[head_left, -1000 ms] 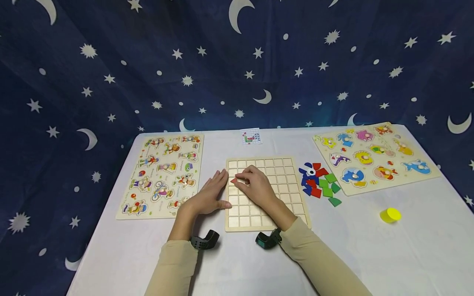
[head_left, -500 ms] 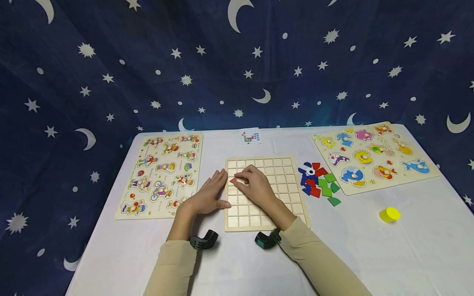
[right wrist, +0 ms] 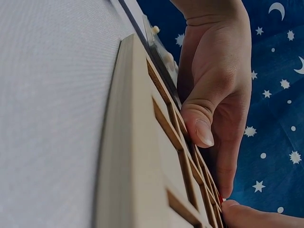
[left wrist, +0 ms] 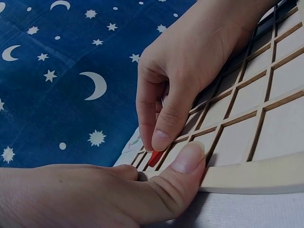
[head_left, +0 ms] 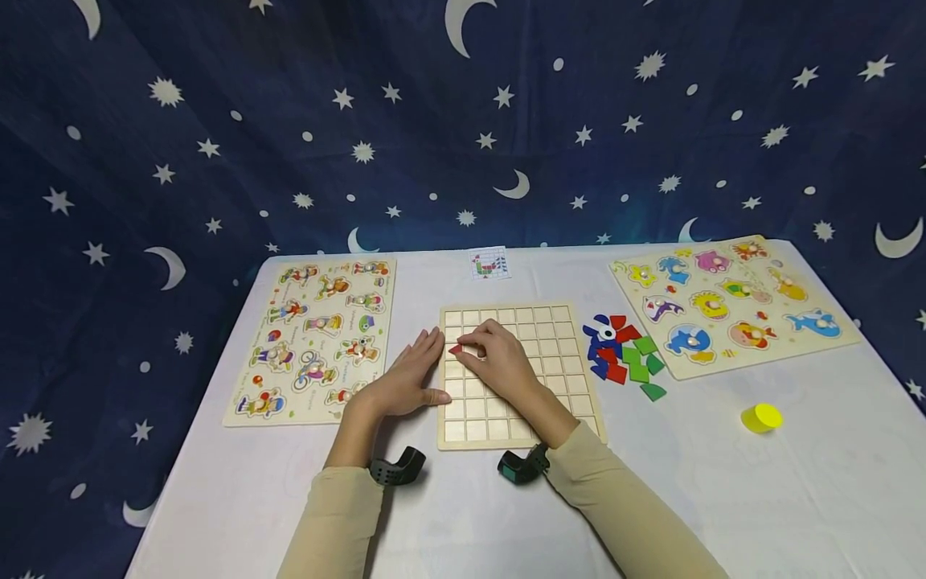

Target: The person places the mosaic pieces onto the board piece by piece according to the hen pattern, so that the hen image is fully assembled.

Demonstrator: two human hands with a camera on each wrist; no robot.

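Presently, right hand (head_left: 499,363) pinches red piece (head_left: 455,350) over grid board (head_left: 550,366); left hand (head_left: 405,378) flat, steadying edge. Risk: piece could jam tilted in cell.

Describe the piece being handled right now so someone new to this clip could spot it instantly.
Start at the wooden grid board in the middle of the table. Near its left edge, the right hand pinches a small red piece. It is the only coloured piece on the board; the others lie in a pile to the board's right.
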